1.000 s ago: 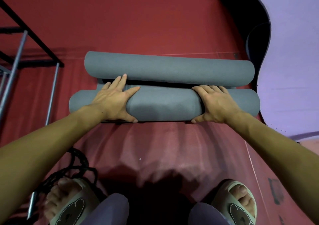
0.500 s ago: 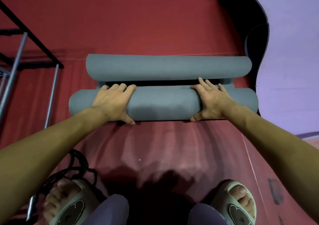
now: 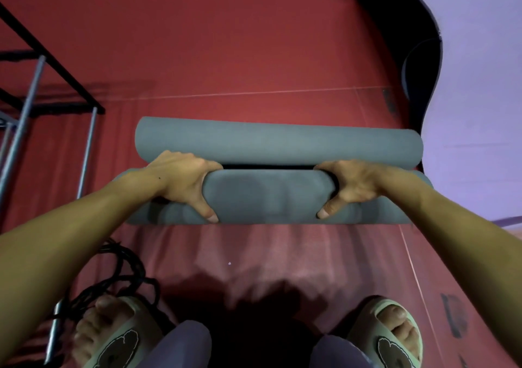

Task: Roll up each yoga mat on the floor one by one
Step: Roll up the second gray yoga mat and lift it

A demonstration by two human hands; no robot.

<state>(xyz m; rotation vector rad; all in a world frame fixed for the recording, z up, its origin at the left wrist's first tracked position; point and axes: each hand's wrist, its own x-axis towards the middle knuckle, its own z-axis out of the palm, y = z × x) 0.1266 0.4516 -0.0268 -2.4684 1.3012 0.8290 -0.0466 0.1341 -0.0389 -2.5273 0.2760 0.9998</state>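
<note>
Near grey foam roll (image 3: 265, 196), a thick soft cylinder lying crosswise on the red floor covering (image 3: 254, 43), taken as the landmark. Directly behind it, almost touching with only a thin dark slit between: far grey foam roll (image 3: 278, 141), parallel and about as long. Unclear whether one mat wound from both ends or two separate mats.

Left hand (image 3: 185, 181) clamped on the near roll left of its middle, fingers curled over the top and down into the slit, thumb pressed against the front face. Right hand (image 3: 348, 187) mirrored right of the middle, same wrap, thumb low on the front. Neither hand loose; both full of foam, nothing else held.

Left of the landmark: grey metal rack legs (image 3: 87, 147). Front-left of it: tangled black cable (image 3: 124, 280). In front: two pale slide sandals (image 3: 392, 336) on bare feet. Behind-right: wavy black mat edge (image 3: 418, 57) against a purple mat (image 3: 480, 113).

Risks, as judged: springy foam uncoiling once the squeeze eases; uneven push from one side telescoping an end into a cone; fingertips pinched in the slit if the rolls close up; a step back catching the cable.
</note>
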